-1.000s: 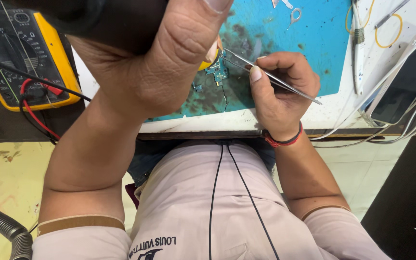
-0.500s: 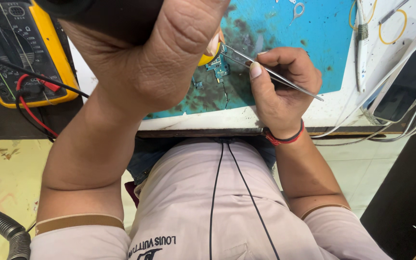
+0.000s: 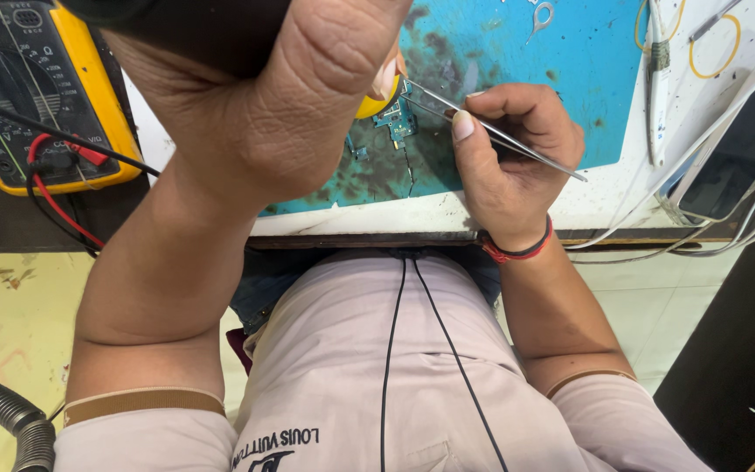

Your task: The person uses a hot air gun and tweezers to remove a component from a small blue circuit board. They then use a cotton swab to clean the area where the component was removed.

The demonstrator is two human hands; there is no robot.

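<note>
My right hand (image 3: 513,149) grips thin metal tweezers (image 3: 491,129), their tips pointing left at a small teal circuit board (image 3: 398,121) lying on the stained blue work mat (image 3: 517,70). My left hand (image 3: 290,96) is raised close to the camera and wraps a dark tool body at the top edge. A yellow rounded part (image 3: 372,107) shows just under its fingertips, right next to the board. A red band circles my right wrist.
A yellow multimeter (image 3: 37,96) with red and black leads sits at the left. White cables (image 3: 744,218), a dark flat device (image 3: 740,157) and yellow wire loops (image 3: 709,48) lie at the right. A grey ribbed hose (image 3: 10,419) is at bottom left.
The tweezers and my right hand have shifted slightly up and left toward the small board. My left hand stays raised, almost unmoved.
</note>
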